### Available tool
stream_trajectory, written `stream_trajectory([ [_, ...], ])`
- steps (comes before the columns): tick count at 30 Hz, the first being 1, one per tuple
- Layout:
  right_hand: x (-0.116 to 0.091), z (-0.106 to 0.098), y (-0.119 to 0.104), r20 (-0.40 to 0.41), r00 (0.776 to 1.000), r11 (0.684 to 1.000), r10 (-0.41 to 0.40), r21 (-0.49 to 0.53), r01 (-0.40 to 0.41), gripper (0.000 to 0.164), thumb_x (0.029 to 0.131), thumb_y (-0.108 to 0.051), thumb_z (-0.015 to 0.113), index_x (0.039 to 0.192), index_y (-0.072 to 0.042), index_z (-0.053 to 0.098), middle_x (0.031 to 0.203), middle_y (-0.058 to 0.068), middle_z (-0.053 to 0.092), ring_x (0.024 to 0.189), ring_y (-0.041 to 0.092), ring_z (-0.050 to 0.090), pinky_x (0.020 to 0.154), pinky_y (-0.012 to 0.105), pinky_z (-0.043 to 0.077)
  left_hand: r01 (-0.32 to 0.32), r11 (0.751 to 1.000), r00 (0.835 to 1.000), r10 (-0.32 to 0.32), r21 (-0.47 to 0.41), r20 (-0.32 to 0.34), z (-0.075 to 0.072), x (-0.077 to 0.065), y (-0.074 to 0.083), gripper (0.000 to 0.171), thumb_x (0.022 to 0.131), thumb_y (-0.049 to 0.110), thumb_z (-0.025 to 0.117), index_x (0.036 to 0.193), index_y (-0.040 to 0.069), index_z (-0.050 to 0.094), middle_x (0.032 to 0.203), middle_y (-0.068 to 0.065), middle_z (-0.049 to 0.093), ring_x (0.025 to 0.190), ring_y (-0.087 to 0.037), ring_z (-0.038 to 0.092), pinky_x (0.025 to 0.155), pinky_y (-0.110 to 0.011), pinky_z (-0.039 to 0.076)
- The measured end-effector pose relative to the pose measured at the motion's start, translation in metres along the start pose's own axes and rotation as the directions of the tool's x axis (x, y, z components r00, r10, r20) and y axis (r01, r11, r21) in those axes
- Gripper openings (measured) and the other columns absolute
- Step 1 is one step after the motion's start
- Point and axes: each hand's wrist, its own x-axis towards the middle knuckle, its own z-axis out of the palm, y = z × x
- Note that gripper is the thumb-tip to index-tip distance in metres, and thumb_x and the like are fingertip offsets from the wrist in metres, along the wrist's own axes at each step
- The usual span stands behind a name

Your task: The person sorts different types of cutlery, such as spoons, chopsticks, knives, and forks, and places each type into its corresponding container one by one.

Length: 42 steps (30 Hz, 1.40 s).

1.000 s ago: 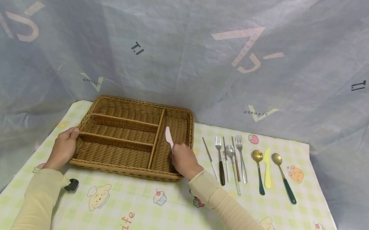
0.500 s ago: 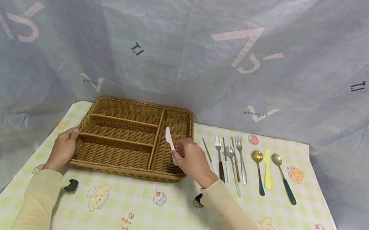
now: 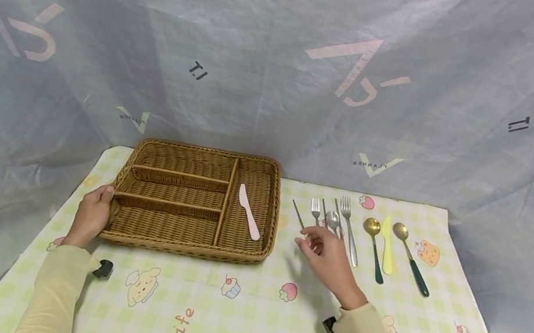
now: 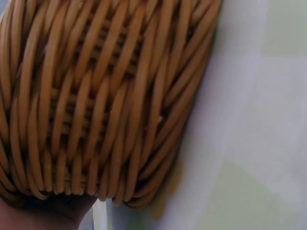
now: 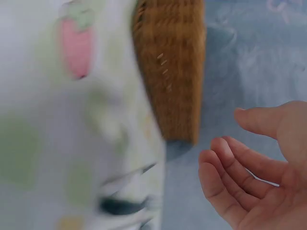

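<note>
At the left end of the divided wicker basket (image 3: 179, 247), my left hand (image 3: 92, 215) grips the rim, thumb on top. The left wrist view shows the woven wall (image 4: 96, 105) close up, with part of the hand below it. A pink knife (image 3: 250, 214) lies slanted in the basket's right compartment. My right hand (image 3: 328, 259) hovers over the left part of the cutlery, fingers loosely bent and holding nothing. Partly hidden by it are a thin stick (image 3: 298, 213), a dark-handled fork (image 3: 315, 207) and a silver spoon (image 3: 333, 220). In the right wrist view, thumb and fingers stand apart.
Right of that hand lie a silver fork (image 3: 350, 233), a gold spoon with green handle (image 3: 374, 249), a yellow knife (image 3: 386, 245) and another green-handled spoon (image 3: 410, 258). A checked cloth (image 3: 229, 331) covers the table. Grey fabric (image 3: 261, 71) hangs behind.
My right hand has let go of the pink knife, which now lies in the right compartment, and has moved right to the cutlery. My left hand stays on the basket.
</note>
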Motion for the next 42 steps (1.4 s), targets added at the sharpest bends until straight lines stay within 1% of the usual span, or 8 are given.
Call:
stream_trajectory([
  [7, -0.03, -0.018, 0.033, 0.01, 0.993, 0.992, 0.119, -0.039, -0.118, 0.019, 0.099, -0.006, 0.078, 0.114, 0.004, 0.074, 0.084, -0.001, 0.068, 0.073, 0.01, 0.063, 0.066, 0.023, 0.057, -0.003, 1.0, 1.0, 0.003, -0.014, -0.015, 0.0, -0.004, -0.001, 0.067, 0.119, 0.041, 0.02, 0.167, -0.005, 0.028, 0.17, -0.032, 0.027, 0.157, -0.056, 0.021, 0.127, -0.069, 0.023],
  [12, -0.047, -0.033, 0.05, -0.012, 0.983, 0.982, 0.181, -0.052, -0.182, 0.029, 0.1, -0.008, 0.078, 0.124, 0.005, 0.07, 0.089, 0.002, 0.069, 0.078, 0.013, 0.066, 0.069, 0.023, 0.059, -0.015, 1.0, 1.0, 0.014, -0.01, -0.013, -0.001, -0.003, -0.001, 0.067, 0.119, 0.041, 0.02, 0.167, -0.005, 0.027, 0.17, -0.033, 0.026, 0.156, -0.057, 0.021, 0.127, -0.07, 0.023],
  [16, -0.059, -0.044, 0.059, -0.042, 0.976, 0.972, 0.212, -0.097, -0.215, 0.034, 0.1, -0.009, 0.078, 0.129, 0.005, 0.067, 0.091, 0.004, 0.068, 0.079, 0.014, 0.066, 0.07, 0.023, 0.059, -0.009, 1.0, 1.0, 0.009, -0.014, -0.025, 0.0, -0.002, -0.002, 0.066, 0.119, 0.04, 0.021, 0.166, -0.005, 0.03, 0.169, -0.032, 0.029, 0.157, -0.055, 0.022, 0.128, -0.068, 0.024],
  [23, -0.077, -0.062, 0.073, -0.109, 0.967, 0.948, 0.232, -0.196, -0.25, 0.028, 0.101, -0.012, 0.077, 0.124, 0.004, 0.07, 0.089, 0.004, 0.069, 0.076, 0.013, 0.064, 0.065, 0.022, 0.055, -0.022, 1.0, 0.999, 0.022, -0.017, -0.026, 0.002, -0.003, -0.004, 0.067, 0.119, 0.041, 0.021, 0.166, -0.005, 0.03, 0.168, -0.033, 0.03, 0.157, -0.056, 0.023, 0.127, -0.07, 0.024],
  [28, -0.078, -0.081, 0.081, -0.148, 0.969, 0.932, 0.196, -0.278, -0.231, 0.028, 0.1, -0.01, 0.077, 0.122, 0.006, 0.071, 0.088, 0.006, 0.069, 0.073, 0.014, 0.063, 0.059, 0.024, 0.052, -0.036, 0.999, 0.999, 0.036, -0.016, -0.022, 0.001, -0.003, -0.002, 0.068, 0.119, 0.042, 0.021, 0.166, -0.006, 0.029, 0.169, -0.034, 0.029, 0.156, -0.057, 0.022, 0.126, -0.071, 0.024],
  [32, -0.073, -0.101, 0.083, -0.173, 0.972, 0.919, 0.161, -0.333, -0.211, 0.031, 0.099, -0.01, 0.078, 0.123, 0.009, 0.07, 0.089, 0.011, 0.069, 0.074, 0.021, 0.065, 0.056, 0.028, 0.051, -0.032, 0.999, 0.999, 0.032, -0.017, -0.029, 0.002, -0.002, -0.001, 0.067, 0.119, 0.042, 0.022, 0.165, -0.006, 0.031, 0.168, -0.033, 0.031, 0.156, -0.056, 0.024, 0.126, -0.07, 0.025],
  [37, -0.067, -0.127, 0.087, -0.174, 0.97, 0.89, 0.171, -0.395, -0.228, 0.036, 0.098, -0.011, 0.079, 0.124, 0.011, 0.067, 0.092, 0.017, 0.068, 0.078, 0.032, 0.065, 0.058, 0.037, 0.05, -0.031, 0.999, 0.999, 0.03, -0.014, -0.031, 0.002, -0.002, -0.001, 0.067, 0.119, 0.042, 0.022, 0.164, -0.007, 0.034, 0.167, -0.033, 0.033, 0.156, -0.056, 0.025, 0.126, -0.07, 0.026],
  [42, -0.063, -0.15, 0.096, -0.161, 0.968, 0.859, 0.195, -0.448, -0.247, 0.04, 0.097, -0.011, 0.079, 0.126, 0.012, 0.065, 0.098, 0.025, 0.067, 0.084, 0.041, 0.066, 0.058, 0.051, 0.053, -0.039, 0.999, 0.999, 0.039, -0.017, -0.025, 0.003, -0.001, -0.001, 0.067, 0.119, 0.042, 0.022, 0.164, -0.006, 0.035, 0.166, -0.033, 0.034, 0.156, -0.056, 0.025, 0.125, -0.071, 0.026],
])
